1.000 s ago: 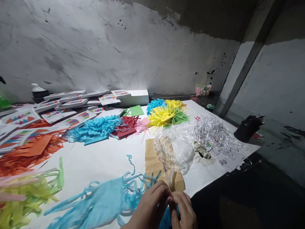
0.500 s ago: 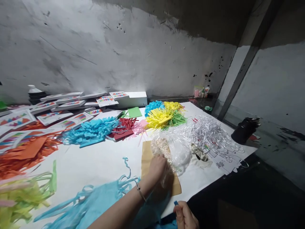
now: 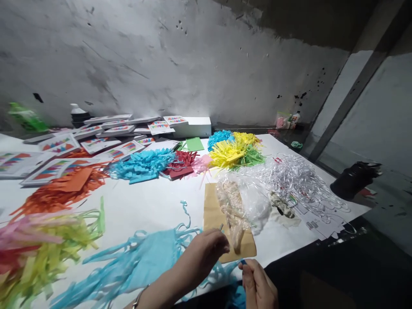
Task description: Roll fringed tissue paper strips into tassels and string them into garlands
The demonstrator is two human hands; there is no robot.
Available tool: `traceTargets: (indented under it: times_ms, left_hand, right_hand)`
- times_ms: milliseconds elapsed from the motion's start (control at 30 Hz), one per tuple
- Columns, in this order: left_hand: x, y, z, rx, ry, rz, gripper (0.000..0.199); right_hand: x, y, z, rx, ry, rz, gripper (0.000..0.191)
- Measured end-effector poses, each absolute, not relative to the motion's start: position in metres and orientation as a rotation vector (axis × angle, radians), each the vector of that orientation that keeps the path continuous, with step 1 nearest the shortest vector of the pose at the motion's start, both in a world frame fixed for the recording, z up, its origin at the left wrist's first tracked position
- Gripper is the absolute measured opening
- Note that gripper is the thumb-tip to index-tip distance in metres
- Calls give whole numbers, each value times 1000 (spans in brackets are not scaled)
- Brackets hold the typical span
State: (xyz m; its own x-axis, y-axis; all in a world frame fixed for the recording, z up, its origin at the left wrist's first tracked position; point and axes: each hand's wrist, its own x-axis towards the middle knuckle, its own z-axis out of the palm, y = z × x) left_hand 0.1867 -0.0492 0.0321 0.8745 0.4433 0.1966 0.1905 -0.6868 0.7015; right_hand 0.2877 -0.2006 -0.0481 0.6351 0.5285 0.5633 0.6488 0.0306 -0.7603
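My left hand (image 3: 207,246), with a bracelet at the wrist, is above the near edge of the brown paper sheet (image 3: 210,206). Its fingers are pinched, and a small grey tip shows at them; what it is I cannot make out. My right hand (image 3: 259,281), at the bottom edge, grips a blue tissue paper tassel (image 3: 237,296) between thumb and finger, with a small blue end sticking out. A clear plastic bag (image 3: 233,201) of small pale pieces lies on the brown sheet. To the left, a light blue fringed tissue sheet (image 3: 154,253) lies flat.
Tissue fringes in orange (image 3: 72,184), blue (image 3: 144,165), red (image 3: 183,163) and yellow (image 3: 228,154) cover the white table. Printed packs (image 3: 61,146) are piled at the back left. White string (image 3: 289,178) lies tangled at right, near a black container (image 3: 350,180).
My left hand has drawn back from the plastic bag toward my right hand. The view has turned slightly left. My right hand still grips the blue tissue.
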Motion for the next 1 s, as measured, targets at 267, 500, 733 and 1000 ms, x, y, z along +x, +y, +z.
traceTargets:
  times_ms: [267, 500, 733, 1000]
  left_hand:
    - [123, -54, 41, 2310, 388, 529, 28]
    - [90, -48, 47, 1985, 489, 399, 18]
    - [74, -53, 42, 1857, 606, 365, 20]
    - [64, -55, 46, 1979, 560, 305, 11]
  right_hand:
    - [268, -170, -8, -1470, -1631, -289, 12]
    - [254, -162, 7, -1450, -1842, -161, 18]
    - [248, -152, 8, -1401, -2017, -198, 19]
    - [247, -149, 15, -1362, -2115, -306, 21]
